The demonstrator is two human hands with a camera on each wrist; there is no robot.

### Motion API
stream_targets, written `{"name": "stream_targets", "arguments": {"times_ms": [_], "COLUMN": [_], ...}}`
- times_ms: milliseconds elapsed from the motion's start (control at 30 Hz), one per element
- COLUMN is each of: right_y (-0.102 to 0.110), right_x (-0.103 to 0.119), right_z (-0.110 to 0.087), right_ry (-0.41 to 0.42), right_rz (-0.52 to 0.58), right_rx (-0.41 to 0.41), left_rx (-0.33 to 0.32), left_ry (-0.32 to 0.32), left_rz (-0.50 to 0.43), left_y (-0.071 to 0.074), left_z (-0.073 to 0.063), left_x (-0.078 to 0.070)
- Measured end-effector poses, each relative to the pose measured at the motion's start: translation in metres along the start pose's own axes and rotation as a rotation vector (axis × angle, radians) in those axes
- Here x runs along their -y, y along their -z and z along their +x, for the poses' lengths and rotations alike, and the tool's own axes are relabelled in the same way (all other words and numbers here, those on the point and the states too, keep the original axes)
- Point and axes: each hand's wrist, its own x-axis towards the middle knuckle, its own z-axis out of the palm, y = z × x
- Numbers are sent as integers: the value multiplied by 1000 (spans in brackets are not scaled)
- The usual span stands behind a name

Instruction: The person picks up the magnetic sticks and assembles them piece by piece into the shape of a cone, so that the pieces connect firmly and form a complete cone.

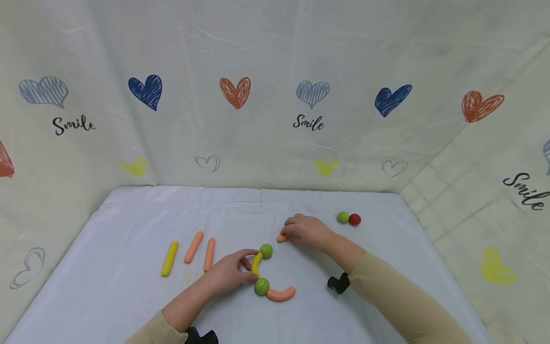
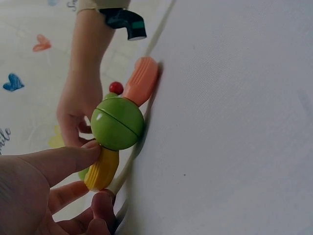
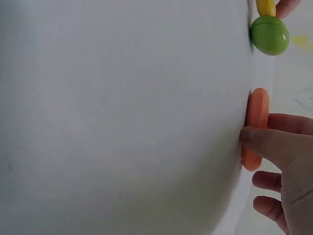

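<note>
My left hand (image 1: pixel 229 274) grips a curved yellow toy piece (image 1: pixel 256 263) between thumb and fingers. A green ball (image 1: pixel 266 251) touches the far end of that piece, and another green ball (image 1: pixel 261 286) touches its near end. From the near ball a curved orange piece (image 1: pixel 281 294) extends to the right. My right hand (image 1: pixel 308 231) pinches an orange piece (image 3: pixel 257 115) low over the white cloth, apart from the far green ball. Part of this orange piece is hidden by the fingers in the head view.
Left of my left hand lie a yellow stick (image 1: pixel 169 258) and two orange sticks, one slanted (image 1: pixel 194 247) and one nearer the hand (image 1: pixel 209 254). At the back right a green ball (image 1: pixel 343 217) touches a red ball (image 1: pixel 354 219). Printed cloth walls (image 1: pixel 275 143) surround the table.
</note>
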Motion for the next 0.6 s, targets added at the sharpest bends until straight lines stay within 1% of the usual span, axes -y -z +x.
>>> {"name": "stream_targets", "arguments": {"times_ms": [100, 233, 333, 433, 600], "right_y": [0, 0, -1, -1, 0], "right_x": [-1, -3, -4, -3, 1], "right_z": [2, 3, 3, 2, -2], "right_ry": [14, 34, 22, -41, -200], "right_rz": [-13, -15, 3, 48, 239], "right_rx": [6, -13, -18, 11, 52], "left_rx": [-1, 0, 1, 0, -1], "left_ry": [-1, -11, -15, -14, -13], "left_rz": [4, 11, 11, 8, 10], "left_y": [0, 1, 0, 0, 1], "left_z": [0, 1, 1, 1, 2], "left_x": [0, 1, 1, 2, 2]}}
